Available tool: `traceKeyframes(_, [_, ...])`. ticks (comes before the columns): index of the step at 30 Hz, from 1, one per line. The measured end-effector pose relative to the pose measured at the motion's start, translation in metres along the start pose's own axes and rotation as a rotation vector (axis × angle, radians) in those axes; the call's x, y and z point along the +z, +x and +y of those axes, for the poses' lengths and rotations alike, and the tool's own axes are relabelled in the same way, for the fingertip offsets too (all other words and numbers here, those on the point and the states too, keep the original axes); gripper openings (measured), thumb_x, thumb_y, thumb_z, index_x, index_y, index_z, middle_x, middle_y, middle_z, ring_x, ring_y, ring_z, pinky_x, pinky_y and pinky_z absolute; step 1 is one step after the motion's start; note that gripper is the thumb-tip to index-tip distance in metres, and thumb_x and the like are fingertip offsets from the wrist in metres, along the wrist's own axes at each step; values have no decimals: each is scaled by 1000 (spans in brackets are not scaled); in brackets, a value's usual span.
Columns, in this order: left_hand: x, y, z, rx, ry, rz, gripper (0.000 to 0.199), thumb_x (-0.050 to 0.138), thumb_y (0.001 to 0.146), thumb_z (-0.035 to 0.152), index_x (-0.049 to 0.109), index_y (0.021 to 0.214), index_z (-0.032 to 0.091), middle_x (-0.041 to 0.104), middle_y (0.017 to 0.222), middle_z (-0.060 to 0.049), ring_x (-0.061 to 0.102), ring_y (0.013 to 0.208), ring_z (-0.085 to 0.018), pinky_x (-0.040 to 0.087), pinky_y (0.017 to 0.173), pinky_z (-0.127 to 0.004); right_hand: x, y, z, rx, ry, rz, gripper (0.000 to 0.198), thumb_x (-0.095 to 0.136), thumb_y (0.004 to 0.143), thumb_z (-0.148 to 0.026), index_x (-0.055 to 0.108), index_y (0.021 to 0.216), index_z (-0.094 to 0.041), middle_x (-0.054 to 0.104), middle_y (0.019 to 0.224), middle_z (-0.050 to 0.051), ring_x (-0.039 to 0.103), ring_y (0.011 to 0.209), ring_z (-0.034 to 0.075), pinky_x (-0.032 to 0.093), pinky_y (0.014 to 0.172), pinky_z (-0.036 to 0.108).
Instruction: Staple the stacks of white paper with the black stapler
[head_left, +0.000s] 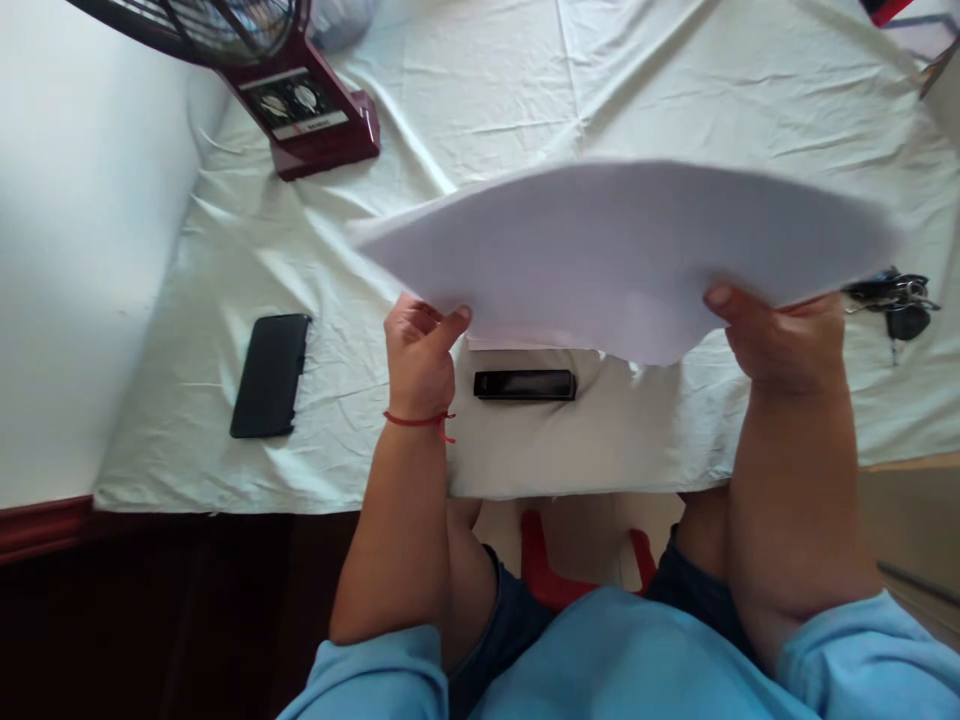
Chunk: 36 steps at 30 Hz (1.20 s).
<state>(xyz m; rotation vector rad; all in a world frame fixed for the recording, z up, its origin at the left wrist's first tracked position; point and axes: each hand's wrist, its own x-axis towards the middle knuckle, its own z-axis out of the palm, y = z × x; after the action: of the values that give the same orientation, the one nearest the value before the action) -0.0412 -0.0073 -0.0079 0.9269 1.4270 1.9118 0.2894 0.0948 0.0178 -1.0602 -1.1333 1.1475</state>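
Observation:
A wide white sheet of paper (615,250), bowed upward along its far edge, is held above the table between both hands; whether it is one sheet or several I cannot tell. My left hand (426,345) pinches its near left edge, thumb on top and fingers underneath. At the near right edge my right hand (787,335) grips it the same way. Below the paper, a pale flat edge (517,345) shows on the cloth. Just nearer to me lies a black oblong object (525,385) that looks like a stapler.
A black phone (270,376) lies face down or dark at the left. Behind it stands a dark red fan (322,120) by the wall. Keys (904,300) rest beyond my right hand. A pale cloth (510,90) covers the table, its front edge close to my lap.

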Motion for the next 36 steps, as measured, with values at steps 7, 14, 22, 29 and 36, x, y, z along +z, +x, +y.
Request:
traceKeyframes(7, [8,-3,4,52,-17,8,51,102,87,70,83,101,25,84,109,-4,79,120,-27,63,115,-41,-2,1,9,-87,-153,-57,59,106,70,-29,74,120,-21,81,121,6,77,117,22,63,122,45])
traceKeyframes(14, [-1,6,4,128,4,63,60,97,84,84,78,93,28,84,117,-5,71,142,-32,57,127,-42,6,1,10,-172,-57,50,52,104,66,-39,77,106,-20,80,122,5,74,129,26,59,131,48])
traceKeyframes(22, [10,3,10,166,-10,52,59,89,92,84,80,102,27,80,114,-7,71,141,-31,54,128,-43,-6,-5,1,-33,-314,3,61,112,66,-43,82,115,-24,81,125,5,74,125,27,63,127,51])
traceKeyframes(29, [1,5,-3,-15,-18,-47,49,106,78,66,84,100,27,84,113,-6,75,125,-28,59,118,-42,-5,-1,2,-46,-272,-141,41,107,76,-46,86,106,-29,84,115,-2,79,113,20,72,110,41])
traceKeyframes(36, [-2,9,-6,67,-19,37,46,105,75,57,81,100,27,79,108,-4,73,118,-29,58,117,-45,5,-5,-1,-144,-189,-41,37,106,79,-42,84,100,-22,83,116,1,78,121,20,67,119,40])
